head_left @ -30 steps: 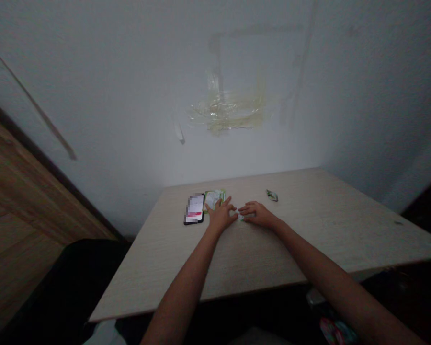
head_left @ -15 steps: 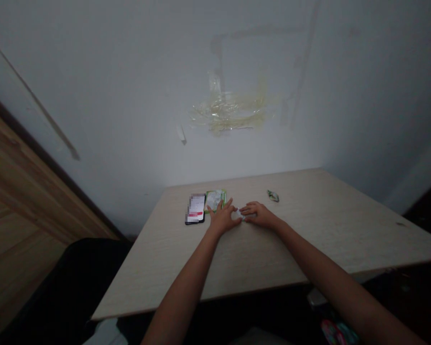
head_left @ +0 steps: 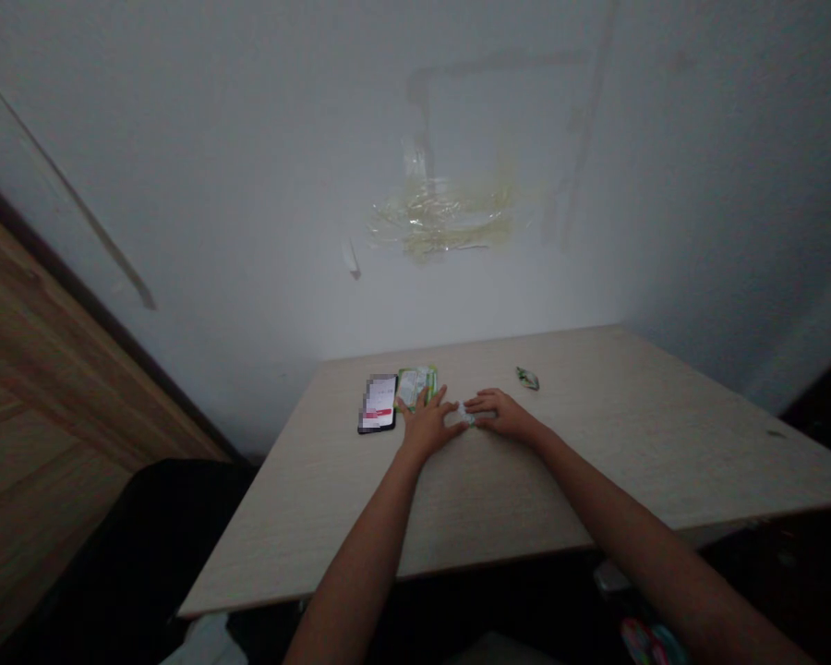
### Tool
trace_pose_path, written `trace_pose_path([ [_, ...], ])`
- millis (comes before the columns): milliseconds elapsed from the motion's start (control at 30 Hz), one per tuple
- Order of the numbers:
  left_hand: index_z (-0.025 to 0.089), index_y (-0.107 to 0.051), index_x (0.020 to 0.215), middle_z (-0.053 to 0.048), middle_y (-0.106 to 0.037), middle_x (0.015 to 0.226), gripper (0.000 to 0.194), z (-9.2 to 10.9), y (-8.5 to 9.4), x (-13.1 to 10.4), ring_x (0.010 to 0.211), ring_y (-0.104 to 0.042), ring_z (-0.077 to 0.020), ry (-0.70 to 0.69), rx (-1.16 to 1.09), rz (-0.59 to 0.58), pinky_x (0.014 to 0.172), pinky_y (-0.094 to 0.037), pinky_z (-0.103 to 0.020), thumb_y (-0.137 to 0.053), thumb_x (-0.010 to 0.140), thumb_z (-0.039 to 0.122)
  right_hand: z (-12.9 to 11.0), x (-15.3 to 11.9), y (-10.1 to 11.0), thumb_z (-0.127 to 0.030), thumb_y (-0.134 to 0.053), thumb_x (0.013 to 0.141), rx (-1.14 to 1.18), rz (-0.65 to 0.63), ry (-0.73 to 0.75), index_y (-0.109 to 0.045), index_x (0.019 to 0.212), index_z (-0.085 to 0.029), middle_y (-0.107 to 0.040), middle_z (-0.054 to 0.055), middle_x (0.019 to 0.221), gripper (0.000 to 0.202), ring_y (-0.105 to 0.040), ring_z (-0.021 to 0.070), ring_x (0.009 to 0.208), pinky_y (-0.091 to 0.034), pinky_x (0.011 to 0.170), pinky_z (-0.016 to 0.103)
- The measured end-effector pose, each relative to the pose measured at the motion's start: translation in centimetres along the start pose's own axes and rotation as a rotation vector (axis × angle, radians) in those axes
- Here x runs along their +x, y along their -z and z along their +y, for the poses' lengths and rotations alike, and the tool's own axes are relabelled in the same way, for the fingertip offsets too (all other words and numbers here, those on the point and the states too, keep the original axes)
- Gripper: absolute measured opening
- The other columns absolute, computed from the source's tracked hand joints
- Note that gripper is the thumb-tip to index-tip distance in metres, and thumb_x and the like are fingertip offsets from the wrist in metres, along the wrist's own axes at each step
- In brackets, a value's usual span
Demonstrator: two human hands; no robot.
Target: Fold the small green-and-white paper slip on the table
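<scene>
On the pale table, my left hand (head_left: 426, 425) lies with its fingers spread, its upper fingertips over the lower edge of a green and white packet (head_left: 415, 383). A small whitish piece (head_left: 466, 415) lies between my two hands, touched by their fingertips. To its right, my right hand (head_left: 504, 415) rests low over the table, fingers stretched toward the piece and slightly apart. What the piece is cannot be made out. A phone (head_left: 378, 404) with a lit screen lies left of the packet. Up and right of my right hand sits a small crumpled green wrapper (head_left: 527, 378).
The table (head_left: 499, 517) stands against a grey wall (head_left: 249, 185) that has strips of clear and yellowish tape (head_left: 450, 217). Wooden boards (head_left: 34, 369) lean at the left, above a dark object (head_left: 152, 536). Colourful cloth shows below the table at the lower right.
The fingers of my left hand have shifted slightly around the packet's lower edge and the small piece. Otherwise the hands and objects look nearly the same.
</scene>
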State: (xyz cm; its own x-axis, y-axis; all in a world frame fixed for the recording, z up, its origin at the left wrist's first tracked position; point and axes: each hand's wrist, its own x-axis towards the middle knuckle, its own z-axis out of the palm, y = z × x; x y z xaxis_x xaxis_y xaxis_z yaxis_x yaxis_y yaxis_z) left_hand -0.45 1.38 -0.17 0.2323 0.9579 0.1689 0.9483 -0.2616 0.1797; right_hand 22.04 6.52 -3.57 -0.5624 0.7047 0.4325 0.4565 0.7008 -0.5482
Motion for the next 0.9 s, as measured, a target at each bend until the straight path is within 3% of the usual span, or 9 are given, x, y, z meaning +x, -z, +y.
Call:
trace_pose_path([
  [133,0.044,-0.071,0.114,0.006,-0.045,0.156,0.033,0.2,0.1,-0.2,0.147,-0.028,-0.0381,0.031,-0.008,0.093,0.108,0.0,-0.084,-0.055,0.089,0.059,-0.1,-0.1,0.2,-0.017,-0.072,0.079,-0.031,0.056,0.034,-0.077,0.11,-0.031,-0.073,0.006,0.118,0.034,-0.06,0.0267,0.118,-0.043,0.107,0.05],
  [267,0.042,-0.075,0.102,0.005,-0.053,0.149,0.023,0.4,0.4,-0.4,0.144,-0.034,-0.0354,0.002,-0.019,0.157,0.108,0.001,-0.084,-0.057,0.09,0.051,-1.0,-0.2,0.1,-0.007,-0.06,0.082,-0.134,0.103,0.038,-0.08,0.099,-0.028,-0.073,0.006,0.112,0.034,-0.059,0.0246,0.113,-0.044,0.104,0.046],
  [467,0.04,-0.077,0.098,0.004,-0.056,0.147,0.019,0.5,0.7,-0.5,0.142,-0.037,-0.0337,-0.008,-0.035,0.159,0.113,-0.004,-0.08,-0.061,0.089,0.045,-2.0,-0.1,-0.3,-0.026,-0.07,0.085,-0.23,0.104,0.003,-0.079,0.099,-0.023,-0.07,0.01,0.104,0.017,-0.057,0.0254,0.106,-0.045,0.098,0.043],
  [900,0.052,-0.072,0.11,0.008,-0.045,0.155,0.026,0.5,1.2,-0.6,0.145,-0.031,-0.0357,0.048,0.051,0.109,0.112,0.005,-0.079,-0.056,0.09,0.056,-0.6,0.1,-0.3,-0.03,-0.071,0.086,-0.184,0.118,-0.095,-0.081,0.093,-0.027,-0.069,0.01,0.106,0.013,-0.057,0.0258,0.106,-0.046,0.099,0.042],
])
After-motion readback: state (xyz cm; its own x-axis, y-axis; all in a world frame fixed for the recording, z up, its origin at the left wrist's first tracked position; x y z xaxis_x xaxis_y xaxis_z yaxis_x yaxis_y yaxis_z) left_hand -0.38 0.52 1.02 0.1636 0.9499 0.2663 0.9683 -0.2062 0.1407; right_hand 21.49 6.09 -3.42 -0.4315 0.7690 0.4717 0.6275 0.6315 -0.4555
